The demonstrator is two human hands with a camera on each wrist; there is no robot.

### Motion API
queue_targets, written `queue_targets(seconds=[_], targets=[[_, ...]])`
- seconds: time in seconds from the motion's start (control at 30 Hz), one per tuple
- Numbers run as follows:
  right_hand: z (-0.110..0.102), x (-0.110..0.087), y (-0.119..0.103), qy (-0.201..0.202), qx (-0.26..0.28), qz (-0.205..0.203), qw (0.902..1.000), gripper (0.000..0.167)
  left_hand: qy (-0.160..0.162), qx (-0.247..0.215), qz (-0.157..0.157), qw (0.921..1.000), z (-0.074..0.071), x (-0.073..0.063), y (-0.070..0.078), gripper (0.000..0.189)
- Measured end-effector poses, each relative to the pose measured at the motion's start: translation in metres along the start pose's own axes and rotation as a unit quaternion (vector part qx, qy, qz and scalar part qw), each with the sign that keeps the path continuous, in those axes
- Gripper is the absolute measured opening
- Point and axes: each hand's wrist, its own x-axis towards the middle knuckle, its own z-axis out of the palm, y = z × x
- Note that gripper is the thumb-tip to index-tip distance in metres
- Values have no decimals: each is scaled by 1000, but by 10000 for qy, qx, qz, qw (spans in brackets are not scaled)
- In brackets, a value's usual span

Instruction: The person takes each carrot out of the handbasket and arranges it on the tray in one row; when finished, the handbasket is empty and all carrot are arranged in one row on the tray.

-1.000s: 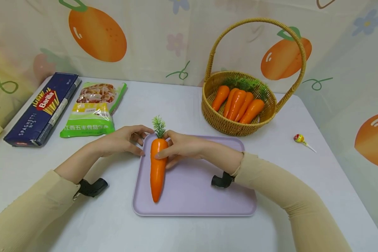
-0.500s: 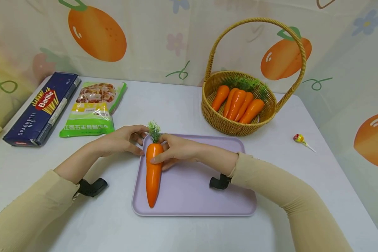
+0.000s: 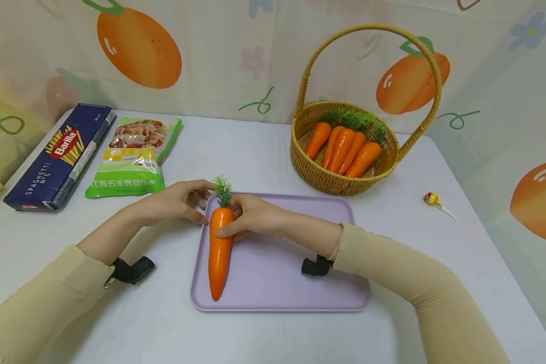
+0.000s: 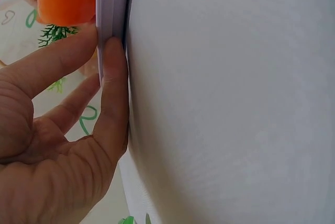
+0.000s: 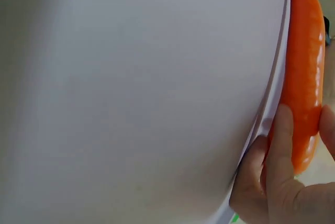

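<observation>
A large orange carrot (image 3: pixel 219 255) with a feathery green top lies lengthwise along the left side of a lilac tray (image 3: pixel 284 285). My right hand (image 3: pixel 258 216) holds the carrot near its thick end, thumb on top and fingers at its right side. In the right wrist view the fingertips press against the orange skin (image 5: pixel 304 62). At the tray's upper left corner, my left hand (image 3: pixel 175 203) pinches the rim (image 4: pixel 111 12) between thumb and fingers, as the left wrist view shows.
Behind the tray stands a wicker basket (image 3: pixel 336 184) with a tall handle and several carrots. At the left lie a blue spaghetti box (image 3: pixel 59 156) and a green food packet (image 3: pixel 129 159). A lollipop (image 3: pixel 432 198) lies near the table's right side.
The right hand has shifted the carrot left and slightly nearer the tray's front, closer to the left rim. The left hand has stayed at the tray's corner.
</observation>
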Motion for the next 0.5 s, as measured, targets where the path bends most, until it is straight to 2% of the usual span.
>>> queue_targets(seconds=[0.13,0.33,0.5], targets=[[1,-2,0,98,-173,-80,9998,48,8,10,2,10000,0,0,0,68],[0,-4,-3,572,-663,-10,9962,55,-9,76,44,10000,-1,0,0,68],[-2,-4,-5,684,-652,94,9955,55,-12,153,125,9998,-1,0,-1,67]])
